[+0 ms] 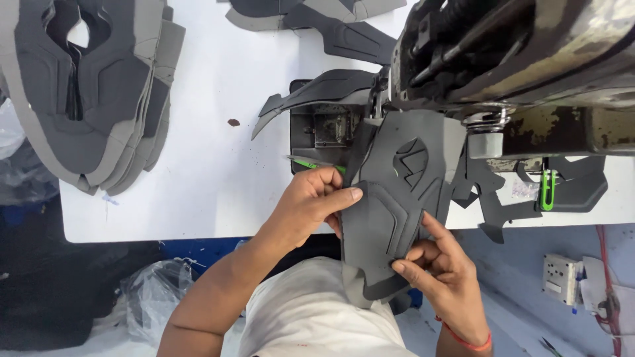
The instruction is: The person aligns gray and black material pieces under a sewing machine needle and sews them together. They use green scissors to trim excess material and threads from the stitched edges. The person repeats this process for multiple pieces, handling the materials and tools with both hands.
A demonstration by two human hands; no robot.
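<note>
While the sewing machine (516,59) fills the upper right of the view, you hold a dark grey shoe-upper panel (397,198) that runs from just under the machine's head down toward your lap. Your left hand (307,205) grips the panel's left edge below the machine, thumb stretched flat across the grey face and the other fingers curled beneath it. Your right hand (443,271) pinches the panel's lower end, farthest from the machine, thumb and forefinger closed on the rim and the remaining fingers folded behind the material. A red thread bracelet (466,340) circles that wrist. Just left of the machine's needle area, a curved grey cut piece (317,92) lies over the dark metal plate (317,129), and a green-handled tool (317,163) pokes out above your left knuckles. Well to the left of the machine, a tall stack of matching grey uppers (92,86) rests on the white table (218,172). Below the machine's right side, a green clip (546,190) sits among loose dark offcuts (503,198).
</note>
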